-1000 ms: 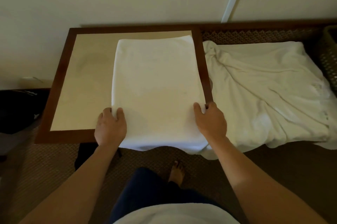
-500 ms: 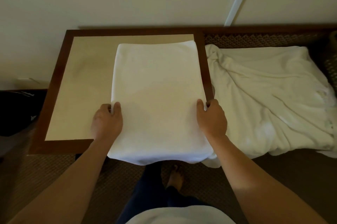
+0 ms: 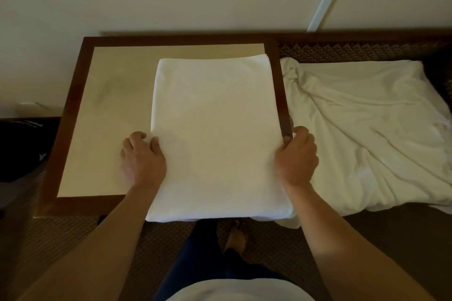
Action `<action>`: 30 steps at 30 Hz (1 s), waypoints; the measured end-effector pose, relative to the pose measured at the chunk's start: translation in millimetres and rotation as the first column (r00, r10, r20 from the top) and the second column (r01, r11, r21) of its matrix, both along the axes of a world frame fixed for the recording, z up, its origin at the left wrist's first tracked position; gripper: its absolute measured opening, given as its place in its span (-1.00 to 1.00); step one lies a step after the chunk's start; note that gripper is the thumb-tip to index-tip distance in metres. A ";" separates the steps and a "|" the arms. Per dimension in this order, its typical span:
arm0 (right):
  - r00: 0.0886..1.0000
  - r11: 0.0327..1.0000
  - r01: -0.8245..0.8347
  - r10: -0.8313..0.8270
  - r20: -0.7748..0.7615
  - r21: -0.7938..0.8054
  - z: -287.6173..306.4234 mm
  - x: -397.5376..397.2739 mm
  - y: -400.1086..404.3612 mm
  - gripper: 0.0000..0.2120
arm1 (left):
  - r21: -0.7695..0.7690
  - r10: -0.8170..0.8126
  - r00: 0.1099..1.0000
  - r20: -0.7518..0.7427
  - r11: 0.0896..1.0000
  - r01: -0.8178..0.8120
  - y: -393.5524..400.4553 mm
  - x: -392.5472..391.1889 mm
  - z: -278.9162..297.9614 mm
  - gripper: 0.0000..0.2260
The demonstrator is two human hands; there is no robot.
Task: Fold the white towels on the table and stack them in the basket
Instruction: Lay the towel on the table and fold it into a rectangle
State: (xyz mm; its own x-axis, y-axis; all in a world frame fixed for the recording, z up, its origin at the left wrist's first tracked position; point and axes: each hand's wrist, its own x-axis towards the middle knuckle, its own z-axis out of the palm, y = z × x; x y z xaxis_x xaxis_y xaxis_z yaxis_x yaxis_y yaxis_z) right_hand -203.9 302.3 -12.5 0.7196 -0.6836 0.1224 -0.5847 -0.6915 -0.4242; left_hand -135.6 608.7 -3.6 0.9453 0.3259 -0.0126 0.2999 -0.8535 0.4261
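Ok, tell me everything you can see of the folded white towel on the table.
The folded white towel is a plain, soft-looking terry rectangle, lying flat and smooth on the right part of the table. Its near edge hangs over the table's front. The left hand grips its left edge and the right hand its right edge. At its near right corner it meets the crumpled white cloth.
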 end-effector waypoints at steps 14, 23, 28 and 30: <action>0.745 0.865 -0.484 0.485 -0.457 0.128 -1.0 -20.3 13.1 -0.35 | 0.200 -0.471 0.835 -0.286 0.823 0.532 1.0 -6.6 -20.3 -0.33; 0.871 0.949 -0.276 0.313 -0.378 0.149 10.3 -5.5 20.8 -0.37 | 0.208 -0.369 0.880 -0.298 0.875 0.437 -12.7 -4.2 -8.9 -0.36; 0.688 0.765 -0.636 0.623 -0.371 0.105 2.9 48.0 31.1 -0.32 | 0.167 -0.538 0.800 -0.264 0.792 0.588 -35.0 36.8 -11.7 -0.32; 0.719 0.825 -0.558 0.535 -0.444 0.091 -2.0 73.0 14.3 -0.31 | 0.188 -0.506 0.817 -0.278 0.805 0.563 -33.8 64.3 -14.5 -0.30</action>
